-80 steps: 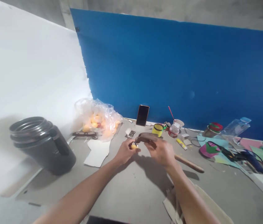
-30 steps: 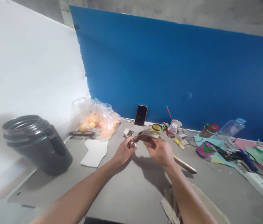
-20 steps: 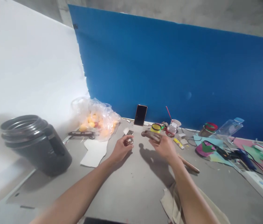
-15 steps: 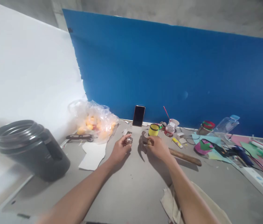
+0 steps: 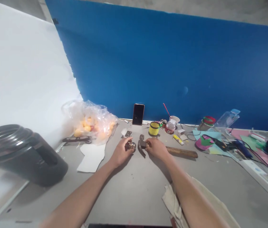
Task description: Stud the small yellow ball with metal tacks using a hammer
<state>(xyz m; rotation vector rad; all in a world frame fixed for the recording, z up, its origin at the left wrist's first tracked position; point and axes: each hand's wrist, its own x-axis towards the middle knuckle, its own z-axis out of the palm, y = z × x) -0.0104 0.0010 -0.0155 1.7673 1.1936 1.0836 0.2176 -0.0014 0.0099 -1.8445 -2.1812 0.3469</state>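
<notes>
My left hand (image 5: 122,152) is closed around a small, shiny, silvery ball (image 5: 132,145) that looks like crumpled foil. Thumb and fingers hide part of it. My right hand (image 5: 156,147) grips a claw hammer (image 5: 181,152) by its wooden handle, close behind the head. The dark metal head points toward the ball, with a small gap between them. The handle's end sticks out to the right past my wrist. Just beyond my left hand lies a small open box (image 5: 127,134) with dark contents that I cannot make out.
Behind my hands a phone (image 5: 138,114) leans upright by the blue panel. A yellow cup (image 5: 154,129) and glue stick (image 5: 178,139) stand or lie right of it. Left are a dark jug (image 5: 27,155), glasses (image 5: 77,139) and a fruit bag (image 5: 90,123). A cloth (image 5: 174,202) lies under my right forearm.
The hammer has come down closer to the tabletop, still in my right hand. My left hand has shifted slightly right with the ball, uncovering more of the small box. The view has tilted slightly.
</notes>
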